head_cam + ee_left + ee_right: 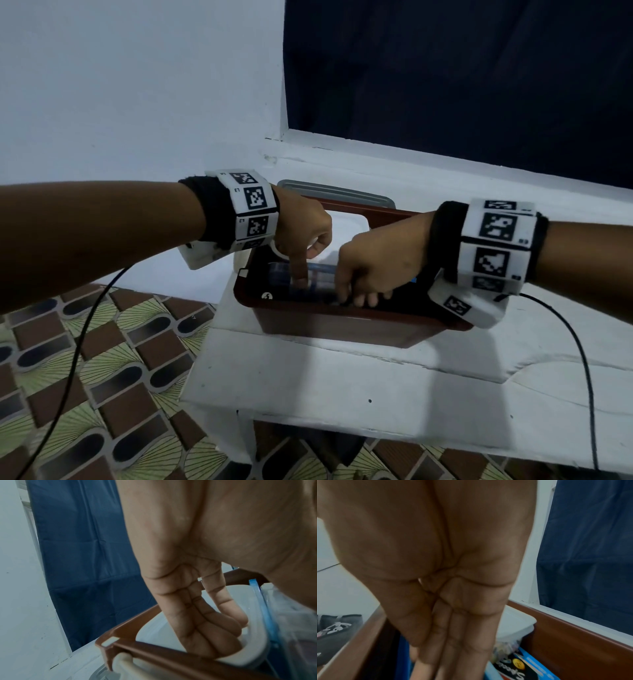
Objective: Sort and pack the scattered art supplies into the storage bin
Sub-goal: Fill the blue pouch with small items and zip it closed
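Note:
A brown storage bin (342,329) stands on a white ledge. Both hands reach into it. My left hand (303,274) is over the bin's left part, and its index finger points straight down onto a clear, blue-edged case (322,277). In the left wrist view the fingers (214,635) run down against a white container's rim (254,650), beside that case (262,608). My right hand (359,294) dips in at the front wall, its fingers (453,649) straight. Beside them lie a blue printed box (530,669) and the white container (517,626). The fingertips are hidden.
A grey lid (332,190) lies behind the bin against the wall. Black cables (78,342) (582,359) hang from both wrists. The white ledge (342,383) drops to a patterned floor (102,394) on the left. A dark blue curtain (445,68) hangs behind.

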